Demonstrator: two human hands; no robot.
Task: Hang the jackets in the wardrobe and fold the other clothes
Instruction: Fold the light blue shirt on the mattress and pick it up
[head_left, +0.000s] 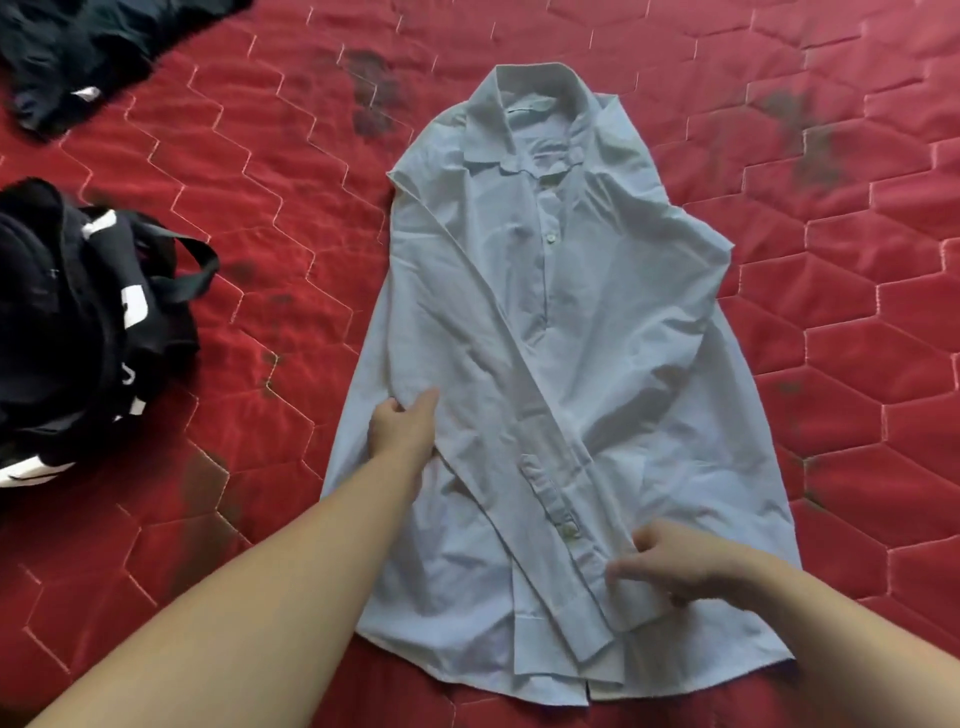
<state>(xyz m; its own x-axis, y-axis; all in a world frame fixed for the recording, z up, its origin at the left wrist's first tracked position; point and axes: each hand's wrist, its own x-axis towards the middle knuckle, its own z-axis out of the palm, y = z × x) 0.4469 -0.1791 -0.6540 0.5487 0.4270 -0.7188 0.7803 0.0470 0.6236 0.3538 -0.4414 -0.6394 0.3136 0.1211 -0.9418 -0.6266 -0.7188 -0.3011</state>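
Observation:
A pale blue long-sleeved shirt (561, 332) lies flat, front up, collar away from me, on a red quilted bedspread (260, 208). One sleeve is folded diagonally across the body down to the hem. My left hand (402, 428) rests on the shirt's left side at mid-height, fingers fairly straight and pointing up the cloth. My right hand (675, 564) lies on the lower part near the sleeve cuff and button placket, fingers loosely bent on the fabric.
A heap of black clothes with white markings and a strap (78, 322) sits at the left edge. Another dark garment (78, 47) lies at the top left corner. Dark stains mark the bedspread.

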